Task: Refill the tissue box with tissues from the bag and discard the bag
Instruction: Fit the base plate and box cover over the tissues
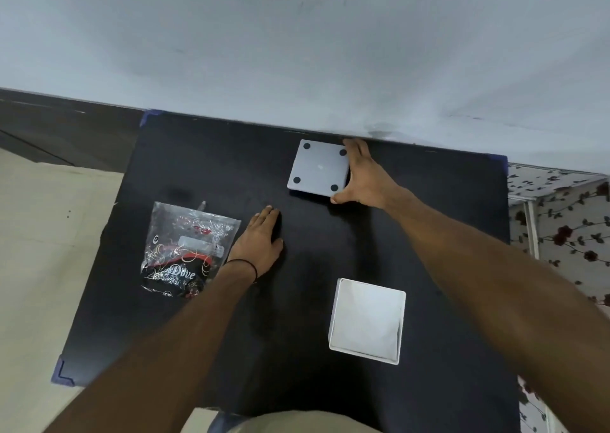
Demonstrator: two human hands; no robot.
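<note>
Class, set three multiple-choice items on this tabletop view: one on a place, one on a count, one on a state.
1. Where does the bag lie?
A. left of the left hand
B. inside the open box
C. against the wall

2. How many black dots show on the grey lid?
A. two
B. four
C. six

3. What is the right hand doing?
A. resting flat on the table
B. lifting the bag
C. gripping the lid's right edge

Answers: 1 A, the bag lies beside that hand's outer edge. 2 B, one dot sits at each corner. 3 C, fingers and thumb wrap that edge.
</note>
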